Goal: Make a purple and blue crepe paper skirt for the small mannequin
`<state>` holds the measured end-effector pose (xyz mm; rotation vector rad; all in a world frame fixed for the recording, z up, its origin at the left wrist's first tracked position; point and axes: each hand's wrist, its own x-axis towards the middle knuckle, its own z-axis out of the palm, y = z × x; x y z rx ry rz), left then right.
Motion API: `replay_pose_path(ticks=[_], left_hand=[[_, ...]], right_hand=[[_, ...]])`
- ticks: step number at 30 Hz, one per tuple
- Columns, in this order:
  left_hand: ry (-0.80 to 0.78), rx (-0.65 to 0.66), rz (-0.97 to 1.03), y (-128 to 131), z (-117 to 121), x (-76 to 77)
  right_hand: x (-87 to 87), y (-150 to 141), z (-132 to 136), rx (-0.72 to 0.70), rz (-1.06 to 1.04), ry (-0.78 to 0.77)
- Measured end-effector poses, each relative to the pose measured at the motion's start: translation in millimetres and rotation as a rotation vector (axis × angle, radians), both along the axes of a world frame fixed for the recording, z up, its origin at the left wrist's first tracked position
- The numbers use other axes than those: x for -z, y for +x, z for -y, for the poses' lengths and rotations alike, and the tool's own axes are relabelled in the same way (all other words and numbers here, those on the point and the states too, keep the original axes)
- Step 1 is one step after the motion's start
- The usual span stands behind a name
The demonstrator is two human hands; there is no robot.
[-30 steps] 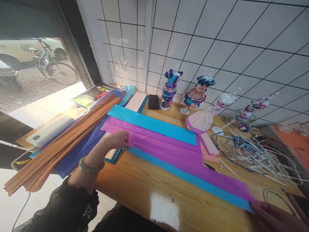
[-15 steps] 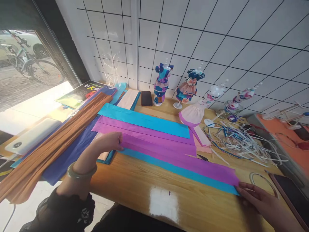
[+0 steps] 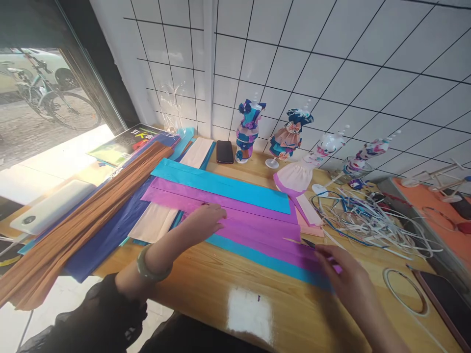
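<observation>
Across the middle of the counter [image 3: 206, 279], a purple strip [image 3: 272, 248] lies slanted from ten o'clock toward four, with a blue strip [image 3: 265, 262] showing along its six o'clock edge. At its ten o'clock part sits the left hand [image 3: 202, 224], its grip narrow, fingers bent close together over the purple; whether they pinch it or only press, I cannot tell. Toward four o'clock, the right hand [image 3: 346, 274] is over the strip's other end, thumb and fingers drawn narrow beside a black tip [image 3: 308, 243]; blur hides whether this grip holds anything. On the strip's twelve o'clock side lie a purple sheet [image 3: 257, 218] and, past it, a blue sheet [image 3: 221, 187]. Farther off at eleven is a phone [image 3: 224, 152]; four dressed mannequins [image 3: 248, 135] line the wall from twelve to two. Tangled ribbons [image 3: 371, 225] lie toward three, and a ring [image 3: 384, 289] near four, beside a tablet [image 3: 443, 304]. At nine, brown crepe [image 3: 88, 220] overlaps a navy sheet [image 3: 106, 240].
</observation>
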<state>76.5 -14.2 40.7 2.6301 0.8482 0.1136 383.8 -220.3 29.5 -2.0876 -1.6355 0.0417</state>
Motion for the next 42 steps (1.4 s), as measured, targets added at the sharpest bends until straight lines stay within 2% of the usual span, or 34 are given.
replay_pose_path(ticks=[3, 6, 11, 18, 26, 30, 33, 37, 42], left_hand=[[0.203, 0.112, -0.063, 12.2, -2.8, 13.3], [0.290, 0.102, -0.096, 11.7, -9.3, 22.2], [0.273, 0.037, -0.056, 8.1, -16.7, 28.8], [0.256, 0.067, -0.023, 7.8, -15.6, 30.6], [0.252, 0.026, 0.012, 8.3, -13.9, 32.6], [0.259, 0.008, 0.055, 8.1, -11.9, 32.7], [0.272, -0.020, 0.095, 7.4, -6.3, 25.1], [0.176, 0.051, 0.082, 5.7, 5.5, 14.1], [0.029, 0.165, -0.010, 2.6, 16.9, 14.0]], right_hand=[[2.6, -6.6, -27.5, -0.264, 0.144, -0.063], [10.3, -1.0, -42.1, -0.343, 0.287, -0.099], [24.7, 11.3, -46.9, -0.388, 0.394, -0.102], [15.6, 10.4, -47.6, -0.389, 0.393, -0.160], [23.8, 26.6, -53.2, -0.382, 0.431, -0.130], [15.6, 5.6, -50.0, -0.333, 0.382, -0.061], [13.2, -21.6, -42.2, -0.372, 0.271, -0.038], [19.0, -47.1, -34.1, -0.429, 0.175, -0.131], [22.6, -50.5, -34.5, -0.416, 0.095, -0.238]])
